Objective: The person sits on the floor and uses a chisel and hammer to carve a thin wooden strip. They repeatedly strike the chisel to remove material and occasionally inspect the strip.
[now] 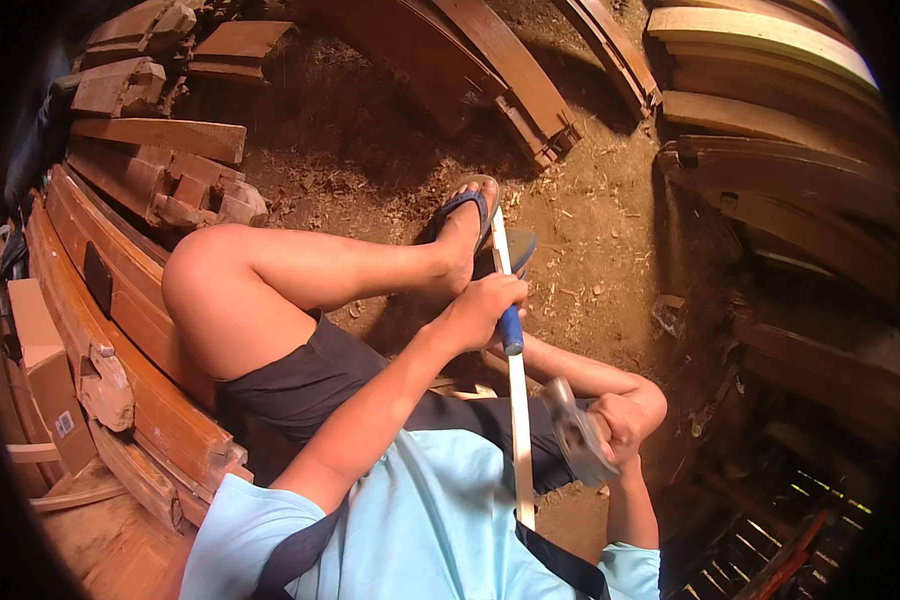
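Note:
My left hand [488, 308] is closed around a blue-handled chisel [511, 332], holding it along a narrow pale wooden strip [521, 430]. The handle's butt points toward my body; the blade is hidden by my fingers. The strip runs from my waist out to my sandalled foot [467, 212], its far end lying beside the sandal. To the right of the strip, my right hand [618, 425] grips a hammer [578, 435], whose metal head is slightly blurred. The hammer head is apart from the chisel handle, and most of its own handle is hidden.
Brown carved wooden boards [140, 340] are piled close on my left, with a cardboard box [52, 385] beside them. More planks [770, 100] are stacked at the far right. Long panels [510, 70] lie ahead. Wood shavings litter the dirt floor [605, 240].

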`<move>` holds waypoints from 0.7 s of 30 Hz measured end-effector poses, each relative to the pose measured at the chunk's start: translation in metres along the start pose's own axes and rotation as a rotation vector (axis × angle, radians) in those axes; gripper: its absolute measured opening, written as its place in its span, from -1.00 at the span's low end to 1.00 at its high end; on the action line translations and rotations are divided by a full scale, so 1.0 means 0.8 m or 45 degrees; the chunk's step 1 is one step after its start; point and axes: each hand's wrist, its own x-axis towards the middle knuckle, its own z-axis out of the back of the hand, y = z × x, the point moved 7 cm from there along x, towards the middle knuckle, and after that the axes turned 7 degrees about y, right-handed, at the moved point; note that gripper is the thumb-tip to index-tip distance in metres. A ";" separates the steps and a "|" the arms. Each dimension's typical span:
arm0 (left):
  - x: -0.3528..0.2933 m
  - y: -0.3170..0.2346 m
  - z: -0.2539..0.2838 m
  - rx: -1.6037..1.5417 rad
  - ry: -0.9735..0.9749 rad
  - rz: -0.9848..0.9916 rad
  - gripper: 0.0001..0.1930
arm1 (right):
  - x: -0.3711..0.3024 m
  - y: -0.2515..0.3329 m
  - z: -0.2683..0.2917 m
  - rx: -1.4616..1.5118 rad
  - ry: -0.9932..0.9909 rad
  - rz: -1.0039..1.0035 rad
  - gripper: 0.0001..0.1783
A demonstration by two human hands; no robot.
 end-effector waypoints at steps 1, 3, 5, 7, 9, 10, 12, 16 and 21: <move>0.001 -0.003 0.004 -0.005 -0.009 0.021 -0.81 | 0.001 0.007 0.000 0.147 0.013 0.072 -0.37; 0.002 -0.006 0.007 -0.002 -0.035 0.005 -0.81 | -0.008 -0.028 -0.023 -0.016 0.030 -0.153 -0.35; -0.001 0.007 0.001 0.007 -0.008 0.032 -0.81 | -0.013 -0.058 -0.035 -0.183 0.024 -0.380 -0.29; -0.006 0.010 0.002 -0.019 0.049 0.108 -0.82 | -0.016 -0.046 -0.033 -0.115 0.001 -0.253 -0.28; -0.009 0.004 -0.006 -0.087 0.150 0.198 -0.81 | -0.007 -0.022 -0.027 0.080 -0.024 -0.107 -0.25; -0.006 -0.009 -0.002 -0.053 0.125 0.120 -0.81 | -0.003 -0.015 -0.024 0.086 -0.017 -0.077 -0.25; -0.002 -0.037 0.003 0.012 0.070 -0.040 -0.81 | 0.000 -0.005 -0.019 0.091 0.000 -0.017 -0.24; -0.001 -0.054 0.007 0.079 0.155 -0.053 -0.79 | -0.010 -0.012 -0.030 -0.066 0.005 -0.037 -0.30; -0.003 -0.050 -0.002 -0.007 0.188 -0.071 -0.78 | -0.013 -0.012 -0.048 0.064 0.052 -0.109 -0.24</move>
